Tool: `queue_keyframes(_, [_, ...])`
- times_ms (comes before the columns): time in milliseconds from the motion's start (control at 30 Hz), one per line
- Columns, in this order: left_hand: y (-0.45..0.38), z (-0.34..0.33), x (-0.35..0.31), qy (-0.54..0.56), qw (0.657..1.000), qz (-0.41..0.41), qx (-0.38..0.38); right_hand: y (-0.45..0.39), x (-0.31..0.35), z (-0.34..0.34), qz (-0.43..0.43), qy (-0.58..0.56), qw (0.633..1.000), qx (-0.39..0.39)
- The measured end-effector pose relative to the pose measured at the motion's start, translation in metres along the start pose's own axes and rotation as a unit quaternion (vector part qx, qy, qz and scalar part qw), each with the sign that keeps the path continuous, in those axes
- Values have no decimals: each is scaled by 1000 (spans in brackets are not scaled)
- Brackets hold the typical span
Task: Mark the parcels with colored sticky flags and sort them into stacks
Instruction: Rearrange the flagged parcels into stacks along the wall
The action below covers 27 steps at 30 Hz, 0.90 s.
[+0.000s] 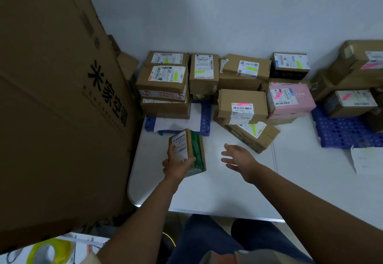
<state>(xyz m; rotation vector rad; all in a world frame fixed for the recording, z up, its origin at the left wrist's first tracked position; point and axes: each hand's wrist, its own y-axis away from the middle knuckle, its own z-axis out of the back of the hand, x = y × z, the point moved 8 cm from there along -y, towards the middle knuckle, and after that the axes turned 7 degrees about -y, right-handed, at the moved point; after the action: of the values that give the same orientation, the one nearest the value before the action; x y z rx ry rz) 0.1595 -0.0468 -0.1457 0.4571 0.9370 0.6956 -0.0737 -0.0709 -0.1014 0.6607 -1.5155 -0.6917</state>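
- Here the small parcel (pixel 187 150), brown with green tape down one side, sits low over the near-left part of the white table (pixel 217 191), tilted so its label faces up; it carries no coloured flag that I can see, so it looks like the next one to mark.
- The left hand (pixel 176 165) grips it from the near end, fingers wrapped over the top and thumb on the left side, probably to keep the label readable.
- The right hand (pixel 236 157) hovers just beside it, palm turned inward, fingers spread and relaxed, holding nothing; it seems ready to steady the parcel or fetch a flag.
- Behind, the green-flagged stack (pixel 165 85) stands on a blue pallet (pixel 204 123) against the wall, with further green-flagged boxes beside it.
- To the right sit pink-flagged parcels, among them a pink box (pixel 290 100) and a brown box with a pink flag (pixel 241 104), so colours seem grouped by side.
- One green-flagged box (pixel 255 135) lies askew at the foot of the pink group, likely awaiting sorting.
- Open table lies between the hands and the near edge; the large carton (pixel 62 98) crowds the left, so moves are freest forward and rightward.
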Motion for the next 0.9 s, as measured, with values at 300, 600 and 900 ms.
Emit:
queue_keyframes(300, [36,40,-103,-164,966,-189,-58,24,90,-10,219,390,894,-3])
queue_keyframes(600, [79,51,-189,-275,896,-320,-136,57,167,1,334,517,788,-7])
queue_keyframes(900, [94,46,-233,-291,889,-323,-140,70,216,27,379,639,668,-38])
